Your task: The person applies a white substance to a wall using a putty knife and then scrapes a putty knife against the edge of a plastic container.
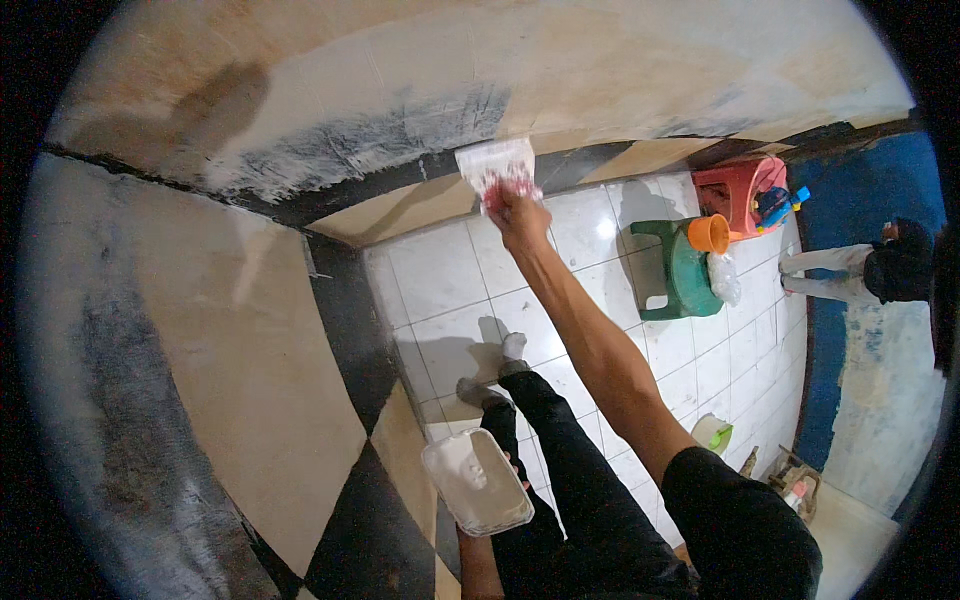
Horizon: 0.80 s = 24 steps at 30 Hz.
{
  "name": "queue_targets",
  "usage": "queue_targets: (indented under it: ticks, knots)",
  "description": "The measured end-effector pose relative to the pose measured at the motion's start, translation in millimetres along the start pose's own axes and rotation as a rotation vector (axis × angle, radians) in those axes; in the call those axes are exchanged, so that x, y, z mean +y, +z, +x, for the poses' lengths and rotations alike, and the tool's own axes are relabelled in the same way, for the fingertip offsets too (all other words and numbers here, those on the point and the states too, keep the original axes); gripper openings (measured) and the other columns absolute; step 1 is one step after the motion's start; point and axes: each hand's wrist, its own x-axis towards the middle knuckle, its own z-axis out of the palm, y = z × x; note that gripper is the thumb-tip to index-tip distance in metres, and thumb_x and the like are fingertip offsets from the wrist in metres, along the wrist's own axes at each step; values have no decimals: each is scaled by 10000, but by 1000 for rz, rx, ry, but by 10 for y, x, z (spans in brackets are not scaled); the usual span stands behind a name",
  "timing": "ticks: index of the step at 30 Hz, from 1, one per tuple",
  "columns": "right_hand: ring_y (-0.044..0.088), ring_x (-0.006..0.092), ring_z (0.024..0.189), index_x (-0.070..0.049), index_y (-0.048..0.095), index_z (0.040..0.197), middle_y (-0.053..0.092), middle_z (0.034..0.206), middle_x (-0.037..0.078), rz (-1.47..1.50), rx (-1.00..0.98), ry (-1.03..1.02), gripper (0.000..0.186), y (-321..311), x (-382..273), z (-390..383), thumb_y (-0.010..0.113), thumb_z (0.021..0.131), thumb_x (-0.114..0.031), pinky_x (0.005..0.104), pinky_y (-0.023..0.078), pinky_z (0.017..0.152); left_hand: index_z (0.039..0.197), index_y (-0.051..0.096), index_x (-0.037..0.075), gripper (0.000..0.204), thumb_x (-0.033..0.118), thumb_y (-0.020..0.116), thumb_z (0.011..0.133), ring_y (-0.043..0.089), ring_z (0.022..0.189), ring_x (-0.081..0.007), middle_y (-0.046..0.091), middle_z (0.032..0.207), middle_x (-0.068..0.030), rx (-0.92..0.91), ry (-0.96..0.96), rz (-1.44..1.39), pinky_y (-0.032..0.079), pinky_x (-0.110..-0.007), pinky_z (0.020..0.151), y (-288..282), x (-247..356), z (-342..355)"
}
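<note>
Two bare hands are occupied, each with its own item. The right hand, at the end of an outstretched arm, grips a broad, flat white scraper with reddish patches near the fingers. The scraper overlaps the dark band low on the wall; whether its edge touches the surface I cannot tell. To its left, whitish streaks cross a dark patch of that wall.

The left hand grasps a shallow rectangular tray from below and along its right side (only a few fingertips show past the rim). Pale, smooth paste lies in the tray, with a small lump near the middle. The tray is held in front of the person's black-trousered legs, just beside the diamond-patterned wall at the left.

On the white tiled floor, a green stool stands near a red stool. An orange cup and a clear plastic bag are at the green one. Farther right, another person in a dark top is near a blue wall.
</note>
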Motion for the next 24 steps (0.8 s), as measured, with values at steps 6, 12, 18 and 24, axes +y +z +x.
queue_targets:
  ticks: [6, 12, 18, 24]
  knots:
    - [589, 195, 868, -40, 546, 1045, 599, 965, 62, 119, -394, -330, 179, 512, -766, -779, 577, 878, -98, 358, 485, 788, 1380, 262, 20, 757, 530, 467, 861, 428, 1195, -407, 382, 1357, -211, 53, 26, 58, 192, -691, 1013, -283, 155, -131]
    - [603, 200, 791, -30, 559, 994, 608, 899, 74, 129, -176, -267, 143, 1109, -606, -413, 593, 864, -80, 382, 514, 705, 1386, 267, 48, 730, 519, 471, 866, 433, 1186, -418, 376, 1357, -222, 112, 14, -26, 208, -698, 1000, -240, 102, -144]
    - [601, 190, 687, -21, 568, 958, 604, 824, 72, 135, 95, 114, 145, -81, 619, -125, 617, 841, -91, 360, 521, 591, 1391, 263, 62, 732, 510, 494, 860, 423, 1189, -427, 336, 1384, -228, 35, 27, -38, 203, -707, 992, 36, -2, -46]
    - [590, 178, 817, -2, 533, 1071, 604, 974, 67, 112, -224, -238, 321, 144, -50, -627, 622, 867, -234, 332, 500, 675, 1391, 263, 60, 699, 471, 494, 875, 401, 1201, -434, 312, 1397, -220, 57, 73, -114, 175, -704, 1006, -103, 57, -186]
